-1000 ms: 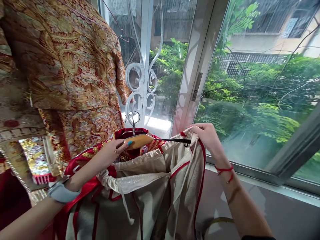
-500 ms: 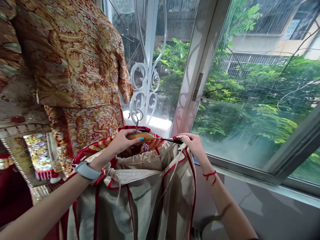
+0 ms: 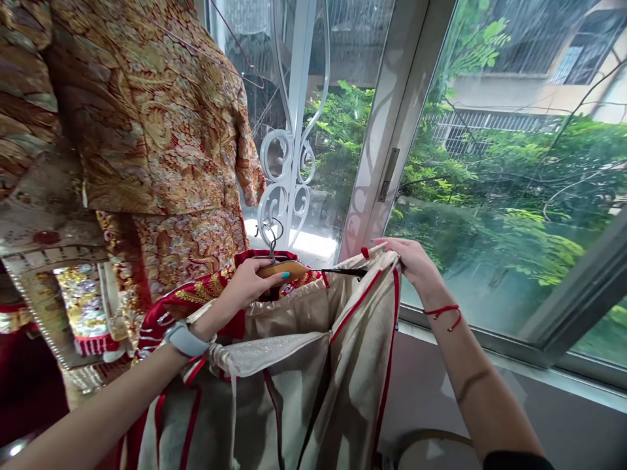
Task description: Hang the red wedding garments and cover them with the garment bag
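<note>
Room corner: we work beside a sliding window, which fills the far right; bright light falls on a ledge behind the hands.
Cream garment: near centre, hanging in front of us, its gathered waistband uppermost; red piping runs down the cloth. We note a pale, glittering fold across the front and a thin cord dangling at left.
Hanger: wood-coloured middle just beyond the waistband; a black arm reaches right to the garment's opening. Its metal hook points up; we cannot tell whether it hangs on anything.
Left hand: fingers closed around the hanger's middle, thumb laid along the near face; teal nail, pale watch on the wrist.
Right hand: fingers pinching the waistband's right end; red cord bracelet on the wrist.
Red embroidered cloth: left of and behind the waistband; we cannot tell if it belongs to the same piece.
Gold brocade jacket: hanging at far left.
White scrolled grille: upright at far centre, between jacket and window.
Outdoors: green foliage, and a building farther off.
</note>
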The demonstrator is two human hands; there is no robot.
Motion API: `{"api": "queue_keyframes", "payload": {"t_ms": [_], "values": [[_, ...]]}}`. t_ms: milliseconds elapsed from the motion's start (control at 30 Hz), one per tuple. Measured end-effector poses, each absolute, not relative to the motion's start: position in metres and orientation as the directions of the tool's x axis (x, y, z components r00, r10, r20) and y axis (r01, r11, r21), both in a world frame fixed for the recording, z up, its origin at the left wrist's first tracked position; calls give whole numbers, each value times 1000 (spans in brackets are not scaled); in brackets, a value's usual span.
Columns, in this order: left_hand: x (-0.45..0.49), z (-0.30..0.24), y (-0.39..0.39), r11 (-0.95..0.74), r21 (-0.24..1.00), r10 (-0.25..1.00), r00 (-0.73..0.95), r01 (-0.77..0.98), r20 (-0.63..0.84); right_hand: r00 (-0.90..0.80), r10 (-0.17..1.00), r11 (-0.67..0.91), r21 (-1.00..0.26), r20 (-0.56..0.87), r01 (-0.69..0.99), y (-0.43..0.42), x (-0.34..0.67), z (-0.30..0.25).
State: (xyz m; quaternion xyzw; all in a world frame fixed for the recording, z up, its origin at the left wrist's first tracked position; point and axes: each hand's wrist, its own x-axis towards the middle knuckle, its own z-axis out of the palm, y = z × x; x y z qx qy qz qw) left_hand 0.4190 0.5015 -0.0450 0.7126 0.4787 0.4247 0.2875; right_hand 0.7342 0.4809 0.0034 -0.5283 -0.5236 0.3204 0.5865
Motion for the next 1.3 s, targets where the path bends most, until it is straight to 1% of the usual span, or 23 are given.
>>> {"api": "queue_keyframes", "payload": {"t_ms": [100, 200, 267, 333, 400, 467, 500, 533, 600, 700, 767, 867, 900, 933, 1000, 1033, 1067, 1100, 1200, 1233, 1267, 1300], "values": [[422, -45, 500, -393, 839, 919, 178, 377, 351, 223, 873, 365, -884, 434, 292, 469, 703, 12], [424, -44, 497, -396, 851, 917, 202, 344, 345, 263, 805, 433, -830, 531, 352, 465, 699, 17], [425, -43, 495, -393, 850, 917, 222, 350, 332, 302, 801, 423, -845, 518, 328, 471, 713, 24], [425, -43, 496, -401, 833, 914, 225, 380, 338, 325, 835, 370, -891, 443, 264, 480, 727, 35], [426, -45, 499, -427, 783, 904, 200, 452, 378, 310, 868, 330, -917, 388, 224, 484, 729, 47], [426, -48, 503, -454, 711, 885, 175, 536, 432, 232, 873, 366, -891, 429, 270, 478, 712, 53], [426, -50, 505, -465, 680, 875, 177, 568, 450, 161, 869, 404, -860, 467, 313, 471, 697, 52], [425, -52, 507, -473, 652, 868, 185, 593, 461, 84, 860, 445, -820, 503, 360, 463, 679, 47], [424, -54, 509, -479, 606, 858, 192, 635, 476, -53, 859, 481, -768, 509, 424, 446, 642, 23], [421, -56, 508, -448, 552, 849, 142, 703, 508, -136, 869, 472, -713, 476, 519, 432, 601, -36], [417, -56, 506, -436, 553, 855, 135, 710, 500, -175, 869, 471, -660, 464, 585, 433, 592, -75], [412, -56, 504, -434, 558, 867, 162, 707, 471, -306, 856, 515, -637, 417, 573, 443, 603, -107], [412, -57, 504, -429, 553, 869, 161, 714, 467, -298, 846, 529, -628, 443, 571, 448, 611, -109], [411, -57, 505, -421, 547, 871, 154, 723, 466, -252, 827, 544, -598, 503, 588, 454, 621, -108], [413, -58, 506, -405, 547, 875, 136, 733, 465, -106, 732, 544, -483, 673, 686, 471, 644, -101], [414, -58, 505, -404, 556, 875, 129, 727, 466, -82, 682, 533, -417, 727, 736, 481, 655, -98], [415, -57, 502, -416, 572, 871, 129, 707, 474, -105, 673, 528, -375, 732, 762, 492, 666, -98], [413, -56, 498, -449, 591, 858, 139, 670, 494, -144, 695, 529, -366, 704, 766, 503, 674, -99], [387, -51, 470, -594, 622, 782, 186, 509, 595, -225, 770, 540, -421, 597, 729, 530, 689, -113], [369, -51, 457, -610, 625, 765, 158, 486, 624, -230, 778, 542, -438, 585, 717, 535, 690, -118], [348, -53, 444, -596, 638, 760, 88, 487, 643, -229, 781, 543, -451, 581, 709, 539, 691, -122], [324, -59, 432, -544, 663, 766, -17, 515, 643, -228, 785, 543, -462, 576, 701, 540, 691, -125]]}}
